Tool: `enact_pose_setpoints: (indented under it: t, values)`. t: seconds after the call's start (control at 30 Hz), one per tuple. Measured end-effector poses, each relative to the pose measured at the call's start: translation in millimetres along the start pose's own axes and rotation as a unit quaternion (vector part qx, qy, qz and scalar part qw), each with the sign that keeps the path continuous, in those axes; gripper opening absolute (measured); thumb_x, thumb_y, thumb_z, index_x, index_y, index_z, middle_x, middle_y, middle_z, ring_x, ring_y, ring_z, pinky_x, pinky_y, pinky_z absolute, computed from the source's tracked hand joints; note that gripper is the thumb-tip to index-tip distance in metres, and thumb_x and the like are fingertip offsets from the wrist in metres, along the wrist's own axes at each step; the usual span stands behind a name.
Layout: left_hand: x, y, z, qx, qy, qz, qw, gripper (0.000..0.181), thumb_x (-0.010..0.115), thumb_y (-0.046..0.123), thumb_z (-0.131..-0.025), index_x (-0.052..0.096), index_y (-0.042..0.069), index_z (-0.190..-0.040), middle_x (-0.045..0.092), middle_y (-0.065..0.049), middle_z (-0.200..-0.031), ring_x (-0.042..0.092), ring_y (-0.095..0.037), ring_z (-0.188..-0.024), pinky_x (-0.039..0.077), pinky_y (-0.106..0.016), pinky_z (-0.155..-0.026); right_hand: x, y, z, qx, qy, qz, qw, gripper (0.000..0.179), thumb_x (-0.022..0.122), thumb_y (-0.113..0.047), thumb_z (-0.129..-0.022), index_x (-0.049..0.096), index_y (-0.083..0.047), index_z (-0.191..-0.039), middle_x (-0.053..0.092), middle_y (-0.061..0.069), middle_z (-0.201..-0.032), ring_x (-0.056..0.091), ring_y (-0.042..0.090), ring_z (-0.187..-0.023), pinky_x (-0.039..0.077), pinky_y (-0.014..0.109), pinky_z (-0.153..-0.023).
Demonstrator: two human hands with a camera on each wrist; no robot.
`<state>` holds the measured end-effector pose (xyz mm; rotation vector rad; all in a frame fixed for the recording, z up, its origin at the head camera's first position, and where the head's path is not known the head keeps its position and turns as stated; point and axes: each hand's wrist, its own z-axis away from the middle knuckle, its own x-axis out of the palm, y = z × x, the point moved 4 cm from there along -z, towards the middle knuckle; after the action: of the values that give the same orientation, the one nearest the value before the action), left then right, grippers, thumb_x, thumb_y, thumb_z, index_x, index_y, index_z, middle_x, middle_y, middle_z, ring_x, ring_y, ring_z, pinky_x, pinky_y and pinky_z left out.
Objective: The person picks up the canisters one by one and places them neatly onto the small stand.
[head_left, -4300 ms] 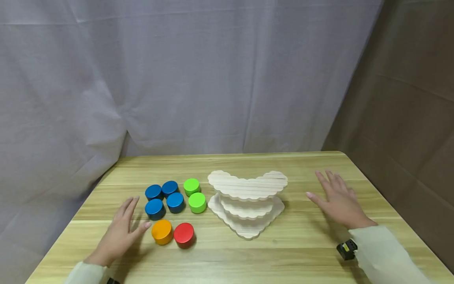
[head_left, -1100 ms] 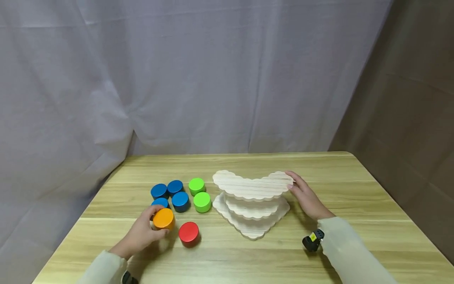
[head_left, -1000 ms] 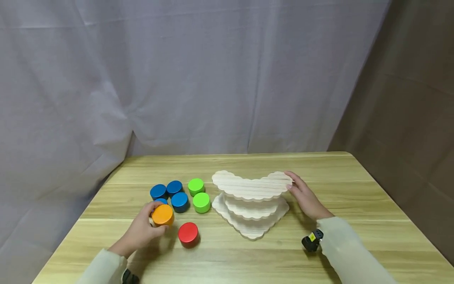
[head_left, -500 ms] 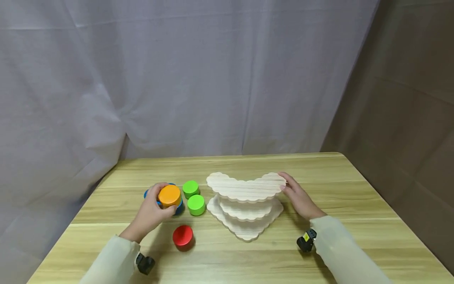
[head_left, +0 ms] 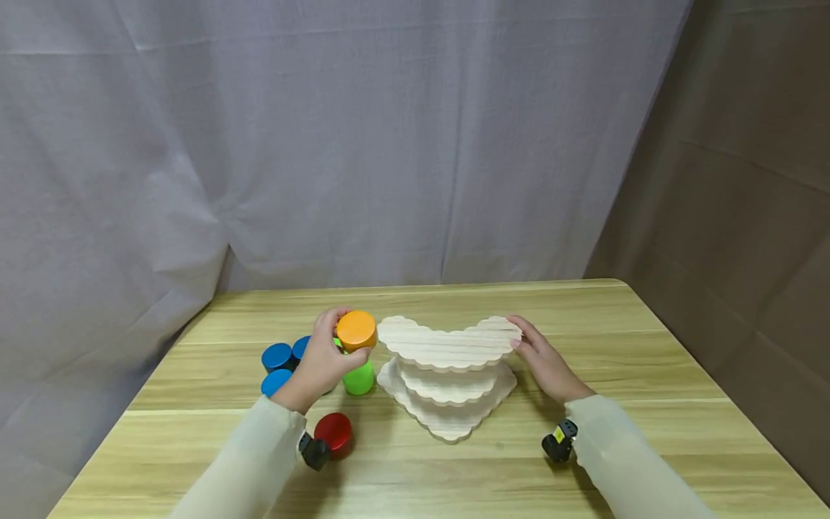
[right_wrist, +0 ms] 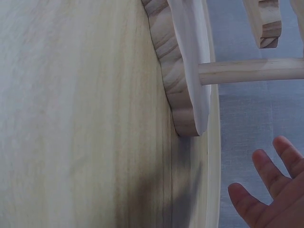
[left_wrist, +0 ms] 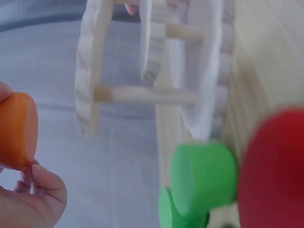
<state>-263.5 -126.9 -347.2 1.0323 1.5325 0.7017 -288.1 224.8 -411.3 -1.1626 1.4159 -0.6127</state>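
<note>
My left hand [head_left: 322, 360] grips an orange short cylinder [head_left: 357, 330] between thumb and fingers, raised above the table by the left end of a wooden tiered stand [head_left: 447, 346]. The stand has scalloped tiers joined by round posts. At the top tier's right end, my right hand [head_left: 547, 367] pinches the edge, thumb in front and fingers behind. In the left wrist view the orange cylinder [left_wrist: 16, 130] hangs apart from the stand's top tier [left_wrist: 88, 66]. The right wrist view shows spread fingers [right_wrist: 268, 173] of the right hand; their contact is out of frame.
Blue cylinders [head_left: 277, 357] stand left of my left hand, partly covered by it. Below the orange one is a green cylinder [head_left: 359, 380], with another mostly hidden. A red cylinder [head_left: 333, 432] sits near my left wrist. Grey cloth [head_left: 337, 144] hangs behind the wooden table [head_left: 454, 476].
My left hand took hold of the orange cylinder, lifted it and carried it right and away, over the blue and green ones. My right hand came left to the stand and has stayed there.
</note>
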Motion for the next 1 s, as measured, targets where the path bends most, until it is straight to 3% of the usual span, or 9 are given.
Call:
enact_pose_setpoints:
  t: [0.17,0.47,0.6,0.83,1.0]
  values:
    - [15.1,11.5,-8.3,0.013,0.013,0.009,0.9998,0.066,0.073,0.01,-0.074,0.044,0.004,-0.133,0.041,-0.017,-0.129,0.048,-0.031,-0.11,0.044,-0.048,-0.096,1,0,0.7,-0.002,0.001,-0.004,1.0,0.05,0.037,-0.019,-0.105,0.024,-0.008,-0.152,0.032,0.025,-0.15,0.031,0.04,-0.137,0.021,0.055,-0.11]
    - [50.4,36.4,-21.7,0.064,0.014,0.012,0.9978,0.062,0.074,0.011,-0.072,0.047,0.003,-0.128,0.043,-0.016,-0.12,0.051,-0.029,-0.105,0.045,-0.046,-0.093,1,-1,1.4,-0.005,0.001,-0.002,1.0,0.051,0.037,-0.02,-0.105,0.023,-0.007,-0.152,0.03,0.026,-0.15,0.028,0.041,-0.138,0.02,0.057,-0.111]
    - [66.7,48.2,-25.4,0.07,0.002,-0.003,0.9975,0.061,0.074,0.013,-0.073,0.048,0.004,-0.128,0.044,-0.015,-0.118,0.051,-0.027,-0.102,0.046,-0.044,-0.092,0,-1,1.3,-0.007,0.003,0.0,1.0,0.05,0.037,-0.019,-0.105,0.024,-0.006,-0.152,0.03,0.026,-0.15,0.028,0.041,-0.138,0.02,0.057,-0.111]
    - [92.8,62.9,-31.3,0.059,-0.021,0.024,0.9977,0.063,0.074,0.014,-0.073,0.047,0.006,-0.129,0.042,-0.013,-0.12,0.051,-0.025,-0.103,0.044,-0.042,-0.094,0,-2,0.9,-0.008,-0.001,-0.001,1.0,0.05,0.037,-0.02,-0.105,0.024,-0.007,-0.152,0.03,0.024,-0.151,0.028,0.039,-0.139,0.02,0.056,-0.111]
    - [111.6,72.2,-35.4,0.06,-0.036,0.014,0.9975,0.063,0.076,0.017,-0.074,0.047,0.009,-0.13,0.043,-0.01,-0.121,0.051,-0.021,-0.102,0.045,-0.039,-0.093,-1,-3,1.8,-0.004,-0.005,-0.006,1.0,0.051,0.037,-0.021,-0.105,0.023,-0.008,-0.152,0.027,0.024,-0.153,0.029,0.04,-0.138,0.022,0.057,-0.11]
